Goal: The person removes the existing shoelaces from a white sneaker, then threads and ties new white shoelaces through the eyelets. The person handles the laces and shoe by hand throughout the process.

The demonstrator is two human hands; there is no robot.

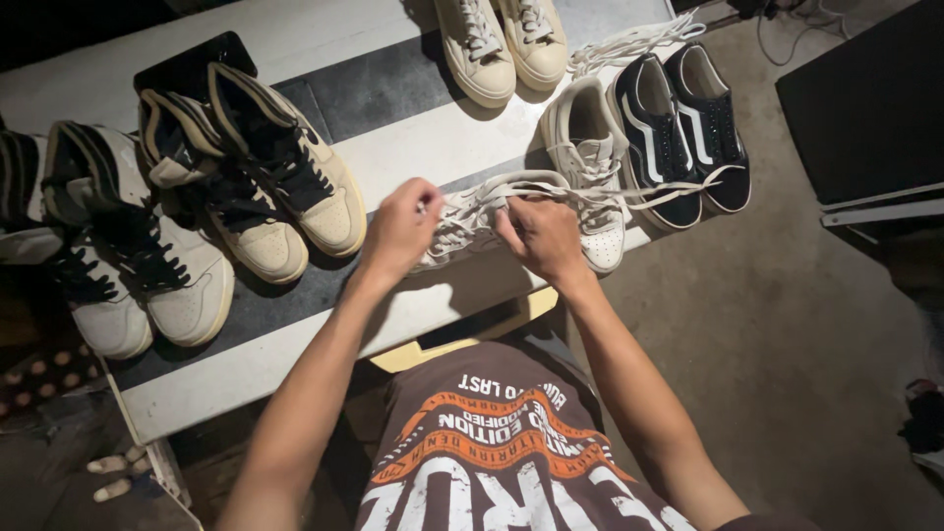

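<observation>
Left hand [398, 231] pinched shut on a white lace end. Right hand [539, 239] closed on the laces at the tongue of the cream low-top lace-up sneaker [492, 211], lying on the white table [295, 359]. Sneaker long axis runs 9-to-3, between both hands; its heel sits at the left hand's 3 o'clock. Right hand nearer.

The shoe [482, 211] under the left hand [398, 231] and right hand [541, 236] is cream with cream laces. At 3 o'clock from it sit black shoes [683, 133] with white stripes. At 9 o'clock, the tall shoes [261, 177] are cream and black with black laces. The table [324, 44] looks white with grey stripes, maybe. The shirt [501, 452] is brown with orange and white print.
</observation>
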